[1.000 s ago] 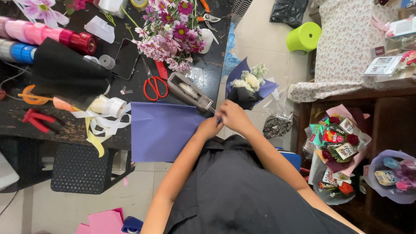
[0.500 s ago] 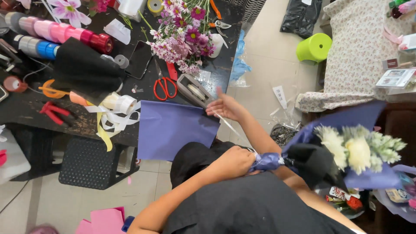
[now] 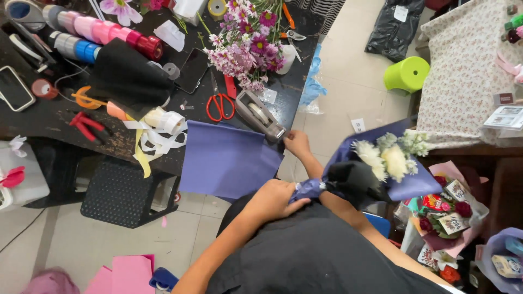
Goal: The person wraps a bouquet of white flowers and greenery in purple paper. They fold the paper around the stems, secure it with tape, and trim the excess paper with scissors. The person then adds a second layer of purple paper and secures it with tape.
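Both hands busy: your left hand [image 3: 275, 200] is clamped around the stem end of the purple-wrapped bouquet [image 3: 381, 166], held off the table [image 3: 49, 117] over your lap. Your right hand [image 3: 297, 143] pinches at the grey tape dispenser [image 3: 260, 115] on the table's near right edge, beside the purple paper sheet [image 3: 229, 160].

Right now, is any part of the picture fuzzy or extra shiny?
In the head view, the purple-wrapped bouquet of white flowers looks a bit smeared, while the red-handled scissors on the dark worktable stay sharp. Light glints off the shiny pink ribbon rolls, and the table edges bend slightly, as through a wide lens.
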